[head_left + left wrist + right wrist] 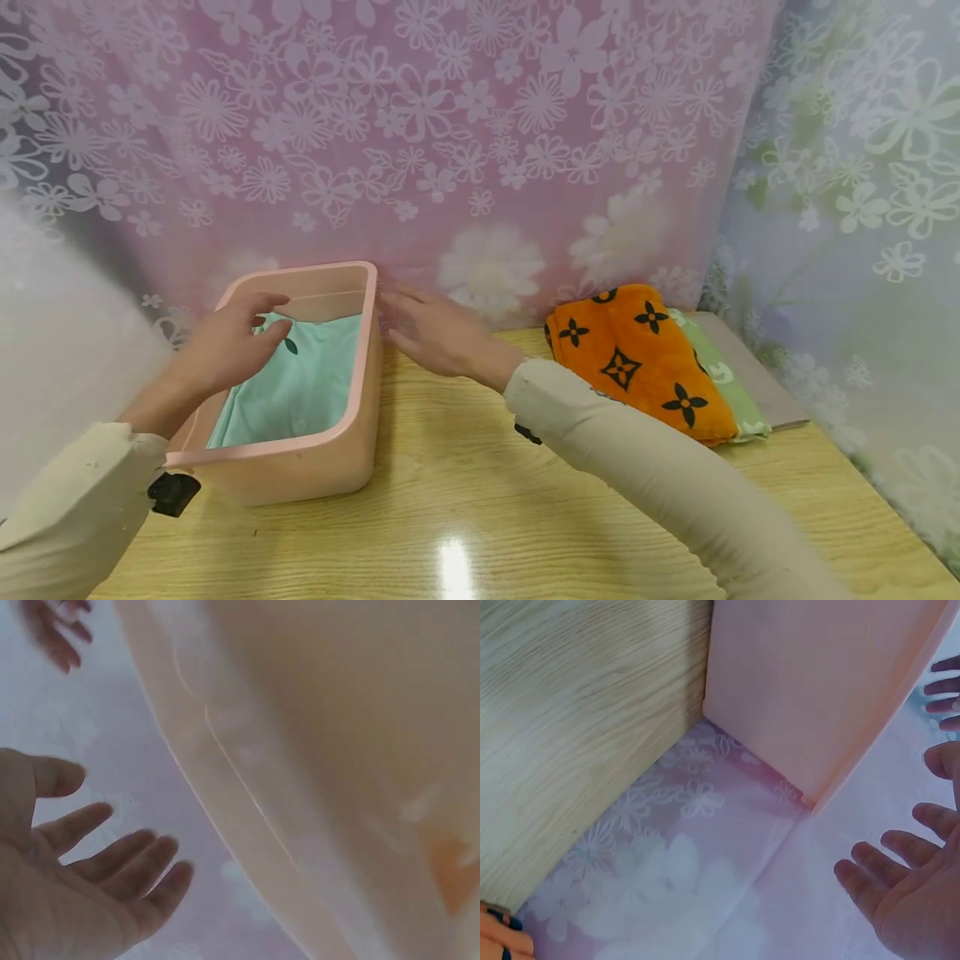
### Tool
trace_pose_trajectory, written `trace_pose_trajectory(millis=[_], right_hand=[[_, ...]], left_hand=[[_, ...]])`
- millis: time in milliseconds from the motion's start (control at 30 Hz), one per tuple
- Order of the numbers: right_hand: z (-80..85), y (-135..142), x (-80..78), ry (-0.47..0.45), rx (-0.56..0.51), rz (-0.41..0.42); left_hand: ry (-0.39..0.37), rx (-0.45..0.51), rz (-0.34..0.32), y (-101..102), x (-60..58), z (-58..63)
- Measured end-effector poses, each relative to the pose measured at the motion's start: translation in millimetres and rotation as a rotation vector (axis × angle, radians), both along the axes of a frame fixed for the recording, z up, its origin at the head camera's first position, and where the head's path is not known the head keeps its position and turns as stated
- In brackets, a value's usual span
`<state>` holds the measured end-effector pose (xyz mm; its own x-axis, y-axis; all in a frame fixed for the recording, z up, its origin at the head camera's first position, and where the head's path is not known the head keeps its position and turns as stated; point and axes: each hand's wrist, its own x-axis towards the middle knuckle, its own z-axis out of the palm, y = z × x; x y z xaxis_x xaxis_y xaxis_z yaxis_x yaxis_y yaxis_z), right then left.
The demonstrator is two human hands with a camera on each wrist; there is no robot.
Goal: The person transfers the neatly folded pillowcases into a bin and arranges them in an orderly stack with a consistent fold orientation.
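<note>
A pink plastic bin [300,477] stands on the left of the table, against the curtain. Inside lies a folded mint-green cloth [307,392] with a small dark leaf mark. Over the bin's left side hovers my left hand [234,337], its fingers loosely bent and holding nothing; the left wrist view shows this hand [97,877] with spread fingers apart from the bin wall. My right hand [442,333] is just outside the bin's right wall, fingers extended. In the right wrist view this hand [922,877] also holds nothing.
On the right of the wooden table [480,467] lies a folded orange cloth [637,358] with black flower shapes. It overlaps a green patterned cloth [723,371] and a greyish-brown cloth [757,375]. A floral pink curtain [450,150] hangs behind the table.
</note>
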<state>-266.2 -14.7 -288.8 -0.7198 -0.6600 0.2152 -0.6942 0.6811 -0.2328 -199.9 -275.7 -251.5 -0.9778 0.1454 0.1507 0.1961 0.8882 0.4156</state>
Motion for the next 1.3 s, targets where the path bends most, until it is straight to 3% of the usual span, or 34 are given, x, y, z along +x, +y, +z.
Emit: trace_pose_trajectory(millis=[133, 200, 267, 467, 567, 700, 1300], right_hand=[[-1.5, 18, 4.1, 0.02, 0.077, -0.065], [-1.8, 28, 5.4, 0.024, 0.099, -0.071], [-2.2, 39, 6.9, 0.011, 0.114, -0.08], [-6.6, 74, 14.1, 0.02, 0.13, -0.123], [-14.4, 91, 15.0, 0.059, 0.166, -0.137], [-24.5, 110, 14.7, 0.07, 0.204, -0.15], [-42.9, 167, 35.4, 0.135, 0.27, -0.169]], left_hand=[[0.247, -0.005, -0.103, 17, 0.8, -3.4], [0.331, -0.031, -0.145, 24, 1.9, -3.4], [0.369, -0.104, -0.152, 31, 4.8, -3.5], [0.339, -0.196, -0.127, 54, 21.6, -15.1], [0.446, -0.256, -0.178, 66, 26.8, -21.3], [0.531, -0.327, -0.223, 80, 30.7, -28.9], [0.478, -0.326, -0.22, 140, 38.1, -57.1]])
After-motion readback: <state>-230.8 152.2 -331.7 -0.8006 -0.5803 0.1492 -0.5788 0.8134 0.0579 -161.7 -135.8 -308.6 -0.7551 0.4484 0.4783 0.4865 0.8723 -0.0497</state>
